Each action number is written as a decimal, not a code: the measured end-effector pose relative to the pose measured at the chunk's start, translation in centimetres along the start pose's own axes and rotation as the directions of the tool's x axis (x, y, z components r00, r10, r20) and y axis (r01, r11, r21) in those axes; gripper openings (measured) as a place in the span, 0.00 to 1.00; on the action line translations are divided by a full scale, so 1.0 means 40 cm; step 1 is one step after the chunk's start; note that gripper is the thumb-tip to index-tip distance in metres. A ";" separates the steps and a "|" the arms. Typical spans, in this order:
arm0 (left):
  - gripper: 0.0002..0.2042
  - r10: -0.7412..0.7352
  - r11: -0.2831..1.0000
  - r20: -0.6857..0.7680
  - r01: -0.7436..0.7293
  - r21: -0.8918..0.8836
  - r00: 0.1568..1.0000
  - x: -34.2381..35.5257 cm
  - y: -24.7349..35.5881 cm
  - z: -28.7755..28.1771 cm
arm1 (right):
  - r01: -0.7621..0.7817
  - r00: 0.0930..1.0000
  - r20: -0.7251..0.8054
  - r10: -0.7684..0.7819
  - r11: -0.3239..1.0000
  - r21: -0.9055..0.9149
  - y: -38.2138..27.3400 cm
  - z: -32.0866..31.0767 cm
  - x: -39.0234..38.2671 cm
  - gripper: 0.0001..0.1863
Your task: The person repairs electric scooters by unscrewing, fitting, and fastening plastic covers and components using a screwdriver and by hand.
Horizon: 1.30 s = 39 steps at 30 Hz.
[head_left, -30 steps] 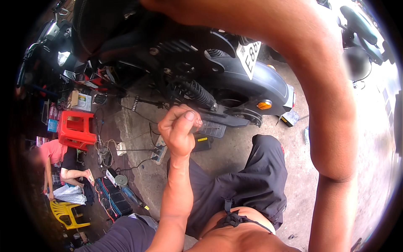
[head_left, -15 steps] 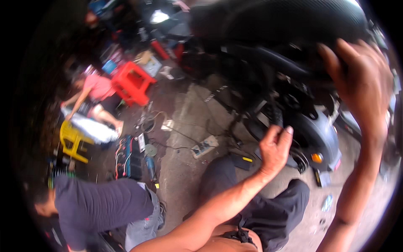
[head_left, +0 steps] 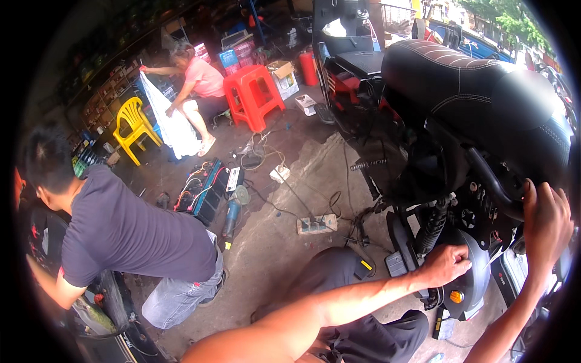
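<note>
A black scooter (head_left: 484, 103) with a quilted seat stands at the right, its rear toward me. My left hand (head_left: 445, 264) reaches out from the lower middle, its fingers curled against the black rear fender (head_left: 478, 284), just beside the shock spring (head_left: 431, 227) and above an orange reflector (head_left: 455, 296). My right hand (head_left: 544, 224) comes up along the right rim and is wrapped over the black grab rail (head_left: 493, 187) behind the seat. My dark-trousered knee (head_left: 339, 266) is below the left arm.
A person in a grey shirt (head_left: 121, 230) crouches at the left. At the back, another person in pink (head_left: 203, 81) sits near a red stool (head_left: 254, 94) and a yellow chair (head_left: 134, 124). A power strip (head_left: 316, 224), an angle grinder (head_left: 233, 212) and wired battery packs (head_left: 203, 190) lie on the floor.
The view has swung toward the workshop floor. My left hand, open in the air before, has come down onto the fender. My right hand has dropped onto the grab rail.
</note>
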<state>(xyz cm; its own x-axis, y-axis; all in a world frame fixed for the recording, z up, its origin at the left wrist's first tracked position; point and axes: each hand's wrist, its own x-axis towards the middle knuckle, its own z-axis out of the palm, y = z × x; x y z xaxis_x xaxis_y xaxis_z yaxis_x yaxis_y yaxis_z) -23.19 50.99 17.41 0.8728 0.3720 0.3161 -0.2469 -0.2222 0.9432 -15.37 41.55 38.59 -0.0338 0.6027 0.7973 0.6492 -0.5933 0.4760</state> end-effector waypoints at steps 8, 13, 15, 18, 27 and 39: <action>0.09 0.216 0.976 0.214 -0.211 -0.046 0.953 -0.028 -0.037 -0.007 | 0.027 0.999 -0.040 -0.025 0.999 0.039 0.007 -0.001 0.001 0.21; 0.09 0.179 0.974 0.317 -0.123 -0.190 0.931 -0.001 -0.025 -0.019 | 0.014 0.999 -0.050 -0.010 0.997 0.071 -0.001 -0.011 0.006 0.19; 0.09 0.129 0.990 0.179 -0.136 0.026 0.975 -0.023 -0.006 -0.003 | -0.066 0.998 -0.003 0.067 0.992 0.111 -0.010 0.000 -0.018 0.18; 0.09 0.259 0.964 -0.207 -0.239 0.116 0.943 -0.045 -0.020 0.035 | -0.157 0.987 0.046 0.152 0.978 0.134 -0.016 0.018 -0.033 0.17; 0.09 0.107 0.993 -0.212 -0.115 -0.026 0.971 -0.056 -0.009 0.040 | -0.156 0.987 0.048 0.151 0.981 0.112 -0.016 0.009 -0.021 0.17; 0.05 0.061 0.978 -0.024 -0.065 -0.198 0.998 -0.033 0.034 0.011 | -0.238 0.968 0.093 0.233 0.970 0.049 -0.017 -0.041 -0.030 0.15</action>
<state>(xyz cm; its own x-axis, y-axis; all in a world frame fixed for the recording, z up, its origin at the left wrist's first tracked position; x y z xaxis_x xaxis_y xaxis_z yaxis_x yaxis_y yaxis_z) -24.49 49.81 18.25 0.8456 0.3792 0.3757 -0.3813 -0.0635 0.9223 -17.02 40.33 37.92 0.1890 0.4944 0.8485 0.6747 -0.6932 0.2536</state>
